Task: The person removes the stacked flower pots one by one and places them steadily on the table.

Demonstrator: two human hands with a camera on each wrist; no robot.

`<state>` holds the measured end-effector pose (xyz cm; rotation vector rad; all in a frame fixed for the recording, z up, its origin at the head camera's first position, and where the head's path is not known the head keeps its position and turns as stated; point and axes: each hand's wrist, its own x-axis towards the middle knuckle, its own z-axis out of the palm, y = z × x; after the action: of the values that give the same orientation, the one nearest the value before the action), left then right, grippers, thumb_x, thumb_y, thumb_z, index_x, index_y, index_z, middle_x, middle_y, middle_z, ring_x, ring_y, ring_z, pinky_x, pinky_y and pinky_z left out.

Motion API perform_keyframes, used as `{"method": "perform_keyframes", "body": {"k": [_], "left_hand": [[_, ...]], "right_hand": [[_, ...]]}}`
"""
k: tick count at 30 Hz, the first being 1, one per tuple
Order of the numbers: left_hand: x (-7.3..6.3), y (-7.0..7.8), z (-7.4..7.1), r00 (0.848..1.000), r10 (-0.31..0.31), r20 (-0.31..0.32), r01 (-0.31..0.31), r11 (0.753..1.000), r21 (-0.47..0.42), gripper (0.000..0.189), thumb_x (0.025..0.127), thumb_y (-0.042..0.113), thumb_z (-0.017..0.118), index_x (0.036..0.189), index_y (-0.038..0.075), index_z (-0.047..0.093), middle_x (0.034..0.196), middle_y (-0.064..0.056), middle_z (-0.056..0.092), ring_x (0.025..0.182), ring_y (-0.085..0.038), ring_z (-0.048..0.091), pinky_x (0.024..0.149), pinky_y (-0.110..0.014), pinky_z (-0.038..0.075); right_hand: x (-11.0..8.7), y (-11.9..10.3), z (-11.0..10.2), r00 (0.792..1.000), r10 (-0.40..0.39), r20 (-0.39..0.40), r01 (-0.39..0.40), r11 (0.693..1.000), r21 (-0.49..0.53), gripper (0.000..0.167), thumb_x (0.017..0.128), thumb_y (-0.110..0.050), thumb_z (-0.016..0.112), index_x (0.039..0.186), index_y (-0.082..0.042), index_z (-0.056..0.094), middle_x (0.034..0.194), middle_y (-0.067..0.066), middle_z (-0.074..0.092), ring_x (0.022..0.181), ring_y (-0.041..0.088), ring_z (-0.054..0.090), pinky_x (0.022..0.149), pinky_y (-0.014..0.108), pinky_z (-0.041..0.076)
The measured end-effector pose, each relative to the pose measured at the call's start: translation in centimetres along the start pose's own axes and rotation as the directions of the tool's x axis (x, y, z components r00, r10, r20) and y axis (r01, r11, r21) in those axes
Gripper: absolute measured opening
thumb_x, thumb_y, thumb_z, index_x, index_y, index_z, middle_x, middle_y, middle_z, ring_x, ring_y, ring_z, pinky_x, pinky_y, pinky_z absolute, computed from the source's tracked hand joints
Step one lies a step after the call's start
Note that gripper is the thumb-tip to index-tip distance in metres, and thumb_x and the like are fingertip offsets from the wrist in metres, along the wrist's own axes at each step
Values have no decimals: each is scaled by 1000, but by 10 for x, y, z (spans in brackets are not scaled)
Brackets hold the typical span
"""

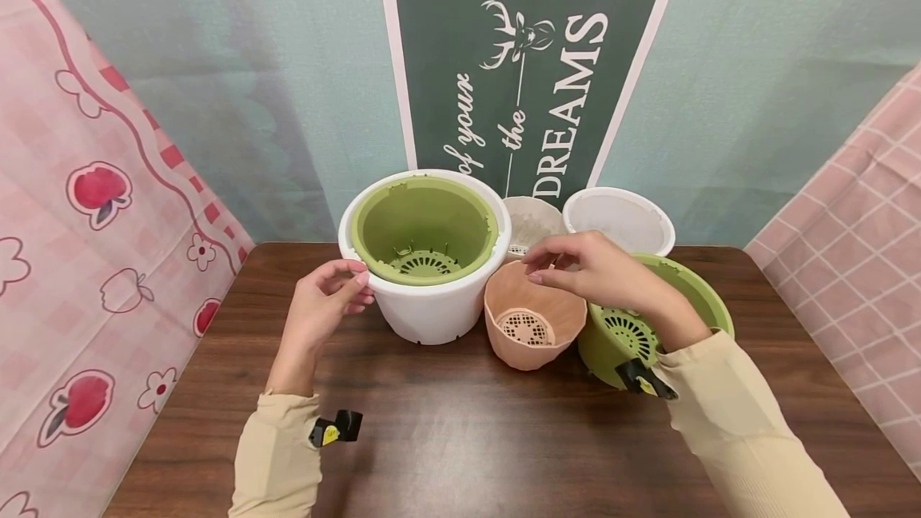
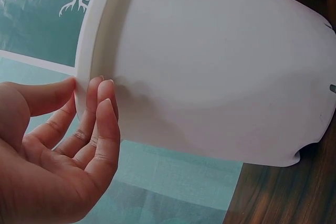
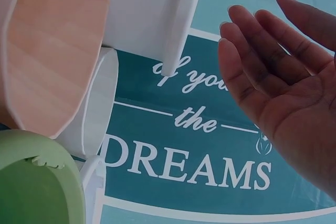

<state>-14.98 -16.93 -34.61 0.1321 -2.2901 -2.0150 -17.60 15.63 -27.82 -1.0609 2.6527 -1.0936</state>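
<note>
At the table's back left stands a white flowerpot [image 1: 432, 312] with a green slotted basket pot [image 1: 374, 222] nested in it. My left hand [image 1: 327, 302] is at its left rim; in the left wrist view the thumb [image 2: 52, 94] meets the rim edge and the other fingers lie along the wall under the lip, pinching it. My right hand [image 1: 586, 266] hangs in the air over a peach faceted pot [image 1: 532, 354] with a lattice bottom, fingers loosely bent and holding nothing. In the right wrist view its palm and fingers are apart from every pot.
Right of the peach pot stands a second green pot [image 1: 701, 290], partly hidden by my right forearm. Behind are a pale faceted pot [image 1: 532, 214] and another white pot [image 1: 619, 218]. A printed curtain [image 1: 288, 102] hangs close behind the wooden table [image 1: 468, 438].
</note>
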Motion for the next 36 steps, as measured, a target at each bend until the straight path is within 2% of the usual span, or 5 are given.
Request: {"method": "perform_keyframes", "body": {"k": [11,18,27,36], "left_hand": [[1,-1,0,1000,-4,2,4,1000,-19,22,89,5,59,106,-7,54,67,0,62,62,-9,62,61,-26,53],[1,0,0,1000,6,5,-6,1000,-22,21,89,4,58,106,-7,54,67,0,62,62,-10,62,61,-27,53],[1,0,-1,1000,11,7,-10,1000,-22,21,89,4,58,106,-7,54,67,0,62,62,-10,62,60,-25,53],[0,0,-1,1000,9,11,-9,1000,-17,22,89,5,58,106,-7,54,67,-1,62,62,-9,62,61,-26,53]], "right_hand": [[8,0,0,1000,-2,11,2,1000,8,15,83,-1,64,98,0,66,88,3,67,80,14,61,72,30,51],[14,2,1,1000,23,16,-23,999,28,16,84,-1,64,99,-1,65,91,4,66,83,14,61,73,30,50],[23,7,-2,1000,11,9,-11,998,55,17,83,0,63,100,3,64,91,11,66,83,18,62,74,34,50],[34,16,-3,999,35,3,-35,998,52,19,82,3,62,101,5,63,93,16,66,87,22,62,79,39,49]]}}
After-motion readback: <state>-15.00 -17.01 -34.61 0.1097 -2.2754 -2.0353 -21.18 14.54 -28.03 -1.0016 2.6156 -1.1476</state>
